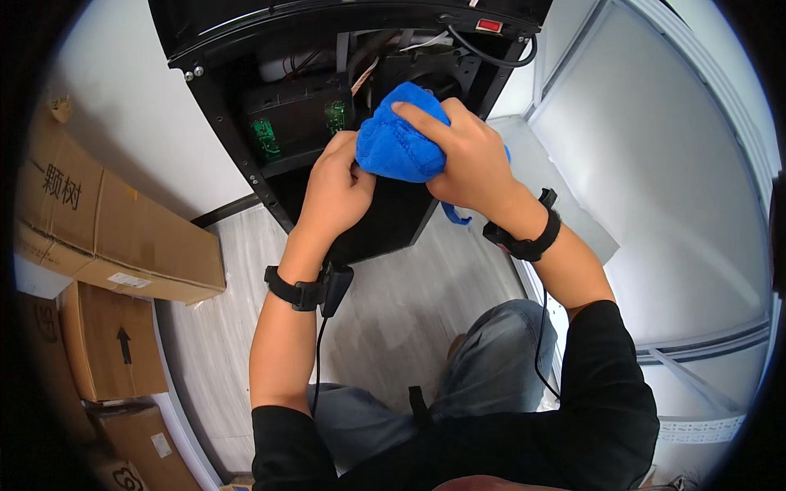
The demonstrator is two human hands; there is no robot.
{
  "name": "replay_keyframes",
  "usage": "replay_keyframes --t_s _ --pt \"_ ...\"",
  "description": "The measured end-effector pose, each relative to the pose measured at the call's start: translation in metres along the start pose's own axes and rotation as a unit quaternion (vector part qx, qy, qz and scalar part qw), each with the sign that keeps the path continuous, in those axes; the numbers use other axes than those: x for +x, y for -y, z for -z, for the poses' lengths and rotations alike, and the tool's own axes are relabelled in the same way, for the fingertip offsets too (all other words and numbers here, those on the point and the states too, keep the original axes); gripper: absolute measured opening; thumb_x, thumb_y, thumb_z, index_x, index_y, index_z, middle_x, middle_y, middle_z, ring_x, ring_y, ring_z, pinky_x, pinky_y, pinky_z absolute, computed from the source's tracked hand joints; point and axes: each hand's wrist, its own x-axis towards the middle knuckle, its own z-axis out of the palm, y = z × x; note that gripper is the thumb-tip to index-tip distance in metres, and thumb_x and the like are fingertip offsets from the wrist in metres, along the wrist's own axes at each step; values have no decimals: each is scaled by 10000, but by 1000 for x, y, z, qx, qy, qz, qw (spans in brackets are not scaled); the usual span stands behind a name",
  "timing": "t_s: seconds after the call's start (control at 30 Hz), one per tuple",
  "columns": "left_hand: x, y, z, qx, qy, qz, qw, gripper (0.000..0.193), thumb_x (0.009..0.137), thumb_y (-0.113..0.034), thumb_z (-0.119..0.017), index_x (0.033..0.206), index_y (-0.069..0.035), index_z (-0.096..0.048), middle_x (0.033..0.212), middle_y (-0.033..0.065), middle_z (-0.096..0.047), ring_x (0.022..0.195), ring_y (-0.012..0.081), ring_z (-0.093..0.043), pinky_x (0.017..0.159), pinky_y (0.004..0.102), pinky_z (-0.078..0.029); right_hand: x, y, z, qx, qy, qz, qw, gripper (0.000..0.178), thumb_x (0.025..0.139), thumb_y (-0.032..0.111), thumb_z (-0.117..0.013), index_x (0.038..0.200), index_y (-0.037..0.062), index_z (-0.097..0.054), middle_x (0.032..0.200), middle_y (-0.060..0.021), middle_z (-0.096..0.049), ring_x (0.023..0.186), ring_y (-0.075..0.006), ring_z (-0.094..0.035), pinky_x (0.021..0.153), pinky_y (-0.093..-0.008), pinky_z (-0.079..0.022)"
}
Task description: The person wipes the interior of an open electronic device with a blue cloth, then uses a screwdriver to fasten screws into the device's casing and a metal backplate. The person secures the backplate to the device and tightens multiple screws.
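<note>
A bunched blue cloth [398, 141] is gripped in my right hand [471, 155], its forefinger stretched across the top and the other fingers partly hidden behind. My left hand [337, 184] is closed against the cloth's left side; its fingertips are hidden, so what they pinch I cannot tell. Both hands are in front of the opened side of a black machine cabinet [237, 155]. Inside it, a dark panel [299, 114] carries green circuit boards [265, 137]. A round dark part like a fan [417, 69] is partly covered by the cloth.
A black cable [508, 62] loops beside a red switch [489, 26] on the cabinet. Cardboard boxes [155, 237] are stacked at the left. A pale framed panel [655, 188] stands at the right. Wood-look floor [377, 307] lies between my legs and the cabinet.
</note>
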Motion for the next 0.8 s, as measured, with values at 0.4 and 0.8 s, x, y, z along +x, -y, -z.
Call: replay_keyframes --t_s 0.4,0.8 --pt "-1 -13 -5 -5 -22 20 1000 535 771 54 -588 1296 -23 -525 1060 76 -542 664 137 -553 631 248 -473 0 -20 1 91 -129 -146 977 773 564 8 -686 1293 176 -492 862 -172 -584 791 -393 -614 665 -412 -516" --pt "0 -11 -7 -26 1 56 998 569 779 90 -570 1328 -43 -502 1071 56 -497 730 94 -534 651 213 -449 -54 -26 -33 142 -39 -226 963 873 586 -9 -707 1377 182 -391 1032 -213 -591 923 -421 -612 785 -427 -517"
